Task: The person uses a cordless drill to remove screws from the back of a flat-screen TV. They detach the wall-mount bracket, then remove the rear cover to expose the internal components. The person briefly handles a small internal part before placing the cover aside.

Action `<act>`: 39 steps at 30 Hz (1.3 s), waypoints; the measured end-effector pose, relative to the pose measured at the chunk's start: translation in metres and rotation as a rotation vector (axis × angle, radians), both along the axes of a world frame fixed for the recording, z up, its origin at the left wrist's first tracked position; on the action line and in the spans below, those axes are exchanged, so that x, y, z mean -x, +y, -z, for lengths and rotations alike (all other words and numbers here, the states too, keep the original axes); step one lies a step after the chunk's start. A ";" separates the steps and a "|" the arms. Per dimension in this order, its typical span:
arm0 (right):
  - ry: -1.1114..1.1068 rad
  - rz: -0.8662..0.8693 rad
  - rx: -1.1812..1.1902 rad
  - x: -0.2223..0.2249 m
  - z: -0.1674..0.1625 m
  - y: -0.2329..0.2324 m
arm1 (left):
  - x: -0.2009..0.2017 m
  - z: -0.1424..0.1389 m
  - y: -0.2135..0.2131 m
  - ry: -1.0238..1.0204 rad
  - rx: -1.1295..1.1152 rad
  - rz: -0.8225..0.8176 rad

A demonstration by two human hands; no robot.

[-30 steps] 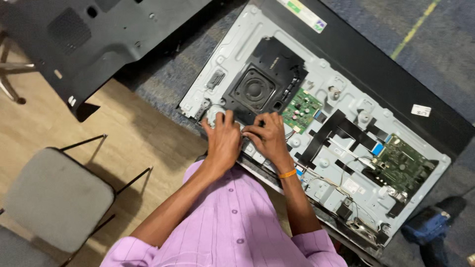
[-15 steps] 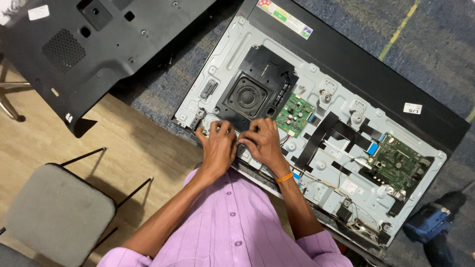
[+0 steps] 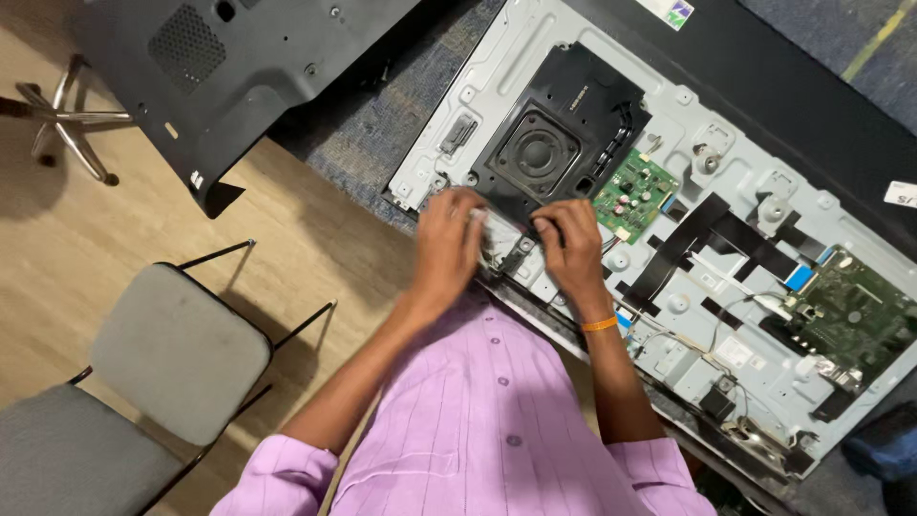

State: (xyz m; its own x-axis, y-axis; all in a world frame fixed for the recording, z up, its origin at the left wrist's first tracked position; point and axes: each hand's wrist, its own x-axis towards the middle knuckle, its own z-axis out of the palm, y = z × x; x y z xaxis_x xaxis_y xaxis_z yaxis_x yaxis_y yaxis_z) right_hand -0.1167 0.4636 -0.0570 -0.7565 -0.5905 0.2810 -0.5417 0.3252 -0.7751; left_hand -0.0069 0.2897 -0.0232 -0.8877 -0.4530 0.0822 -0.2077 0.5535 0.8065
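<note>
Head view: both hands [image 3: 506, 244] rest on the television chassis [image 3: 669, 248] edge below its speaker [image 3: 535, 153].

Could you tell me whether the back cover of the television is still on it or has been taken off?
Off. The black back cover lies apart at the upper left, and the television's metal chassis is bare, with speaker and green circuit boards exposed.

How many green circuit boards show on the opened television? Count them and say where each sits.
2. A small green circuit board lies just right of the black speaker housing, beyond the right hand. A larger green circuit board sits near the panel's right end. More may be hidden.
</note>
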 end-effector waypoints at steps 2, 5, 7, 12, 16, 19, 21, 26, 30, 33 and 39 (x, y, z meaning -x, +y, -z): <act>0.069 0.062 -0.018 -0.008 -0.006 0.001 | -0.007 -0.003 -0.028 -0.023 -0.024 0.007; 0.094 0.022 -0.064 -0.031 -0.022 0.006 | -0.023 -0.008 -0.077 -0.101 0.216 0.180; 0.132 -0.026 -0.134 -0.045 -0.032 0.008 | -0.028 -0.007 -0.103 -0.073 0.351 0.398; 0.271 -0.017 -0.395 -0.072 -0.039 -0.002 | -0.022 0.012 -0.127 -0.055 0.486 0.584; 0.295 0.037 -0.512 -0.073 -0.029 -0.012 | -0.007 0.026 -0.132 -0.006 0.461 0.661; 0.301 0.063 -0.520 -0.074 -0.022 -0.012 | 0.000 0.028 -0.135 0.025 0.451 0.701; 0.280 0.071 -0.479 -0.075 -0.020 -0.011 | 0.004 0.027 -0.139 0.013 0.298 0.697; 0.279 0.115 -0.464 -0.077 -0.017 -0.012 | 0.017 0.024 -0.158 -0.038 0.168 0.778; 0.263 0.122 -0.475 -0.078 -0.018 -0.012 | 0.039 0.027 -0.187 -0.133 -0.013 0.937; 0.282 0.135 -0.439 -0.078 -0.018 -0.013 | 0.053 0.033 -0.196 -0.094 0.043 0.914; 0.311 0.157 -0.433 -0.078 -0.015 -0.015 | 0.053 0.043 -0.187 0.055 0.289 0.820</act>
